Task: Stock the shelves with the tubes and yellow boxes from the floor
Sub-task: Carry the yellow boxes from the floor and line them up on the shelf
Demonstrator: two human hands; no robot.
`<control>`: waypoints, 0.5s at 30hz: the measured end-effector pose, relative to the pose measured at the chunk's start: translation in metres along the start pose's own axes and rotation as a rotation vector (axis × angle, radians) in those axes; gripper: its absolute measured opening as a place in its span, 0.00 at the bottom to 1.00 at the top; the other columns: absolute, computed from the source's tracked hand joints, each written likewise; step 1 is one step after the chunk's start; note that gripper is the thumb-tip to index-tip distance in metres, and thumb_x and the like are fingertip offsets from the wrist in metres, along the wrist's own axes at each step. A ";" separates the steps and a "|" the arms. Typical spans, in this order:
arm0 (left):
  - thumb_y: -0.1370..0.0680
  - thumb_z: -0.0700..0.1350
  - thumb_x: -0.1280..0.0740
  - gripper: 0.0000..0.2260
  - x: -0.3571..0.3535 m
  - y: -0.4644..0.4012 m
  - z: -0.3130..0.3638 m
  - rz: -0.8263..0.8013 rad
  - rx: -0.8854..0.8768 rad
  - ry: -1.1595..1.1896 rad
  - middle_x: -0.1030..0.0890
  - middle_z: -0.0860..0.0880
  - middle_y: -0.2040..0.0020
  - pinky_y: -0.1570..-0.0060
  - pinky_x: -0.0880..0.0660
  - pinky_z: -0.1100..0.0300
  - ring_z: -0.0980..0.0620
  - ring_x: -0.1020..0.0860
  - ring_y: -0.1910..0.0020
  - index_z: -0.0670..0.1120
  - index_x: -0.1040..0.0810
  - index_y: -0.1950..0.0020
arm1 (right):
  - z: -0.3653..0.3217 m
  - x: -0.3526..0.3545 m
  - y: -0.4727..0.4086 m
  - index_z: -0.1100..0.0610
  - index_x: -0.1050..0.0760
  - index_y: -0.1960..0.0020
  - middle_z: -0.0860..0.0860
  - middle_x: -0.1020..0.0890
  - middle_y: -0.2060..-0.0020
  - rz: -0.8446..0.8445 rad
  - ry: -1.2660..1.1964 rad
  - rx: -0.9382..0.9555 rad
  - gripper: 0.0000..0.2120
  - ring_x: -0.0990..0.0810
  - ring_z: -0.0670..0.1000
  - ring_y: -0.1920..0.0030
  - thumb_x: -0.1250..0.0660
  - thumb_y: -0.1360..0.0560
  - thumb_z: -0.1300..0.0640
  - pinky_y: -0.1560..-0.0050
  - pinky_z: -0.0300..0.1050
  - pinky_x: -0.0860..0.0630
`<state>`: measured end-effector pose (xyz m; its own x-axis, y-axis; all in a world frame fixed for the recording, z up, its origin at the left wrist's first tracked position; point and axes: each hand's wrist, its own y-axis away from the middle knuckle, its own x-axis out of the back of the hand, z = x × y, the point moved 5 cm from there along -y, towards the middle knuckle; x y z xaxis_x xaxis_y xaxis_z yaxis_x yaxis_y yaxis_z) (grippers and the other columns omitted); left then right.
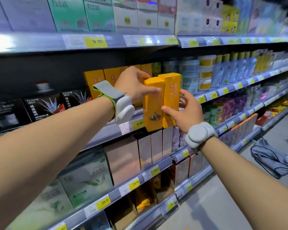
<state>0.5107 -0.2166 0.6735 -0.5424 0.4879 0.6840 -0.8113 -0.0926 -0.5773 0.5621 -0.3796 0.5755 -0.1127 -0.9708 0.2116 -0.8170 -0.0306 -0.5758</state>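
Two tall yellow boxes stand upright side by side at the front edge of the middle shelf. My left hand grips the top of the left yellow box, thumb across its front. My right hand holds the lower part of the right yellow box, fingers wrapped around its side. Behind them, more yellow boxes of the same kind stand in a row deeper on that shelf. No tubes can be made out in the hands.
Black aloe-print boxes sit left of the yellow row. Jars and blue bottles fill the shelf to the right. Pinkish and green boxes line the lower shelves. A grey bag lies on the aisle floor at right.
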 end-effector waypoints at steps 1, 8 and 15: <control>0.34 0.62 0.26 0.26 0.003 -0.003 -0.001 0.028 -0.001 -0.027 0.24 0.50 0.42 0.50 0.28 0.58 0.53 0.27 0.43 0.48 0.19 0.43 | -0.004 0.000 -0.003 0.48 0.30 0.35 0.42 0.20 0.48 0.008 0.004 0.012 0.31 0.20 0.44 0.46 0.22 0.34 0.51 0.43 0.50 0.21; 0.32 0.64 0.29 0.25 0.021 -0.023 0.001 0.129 -0.057 -0.197 0.27 0.51 0.37 0.36 0.36 0.48 0.50 0.31 0.35 0.54 0.21 0.39 | -0.024 -0.011 -0.028 0.49 0.30 0.35 0.46 0.20 0.42 0.054 0.001 0.056 0.30 0.23 0.46 0.40 0.23 0.34 0.51 0.40 0.50 0.22; 0.28 0.63 0.33 0.20 0.035 -0.033 -0.001 0.160 -0.135 -0.334 0.22 0.53 0.40 0.38 0.40 0.49 0.50 0.27 0.38 0.52 0.21 0.43 | -0.041 -0.028 -0.043 0.50 0.31 0.34 0.42 0.23 0.48 0.084 -0.035 0.080 0.29 0.25 0.42 0.47 0.24 0.32 0.55 0.47 0.40 0.25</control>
<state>0.5190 -0.1961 0.7160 -0.7188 0.1653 0.6753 -0.6869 -0.0192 -0.7265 0.5776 -0.3416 0.6267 -0.1585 -0.9783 0.1332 -0.7576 0.0340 -0.6518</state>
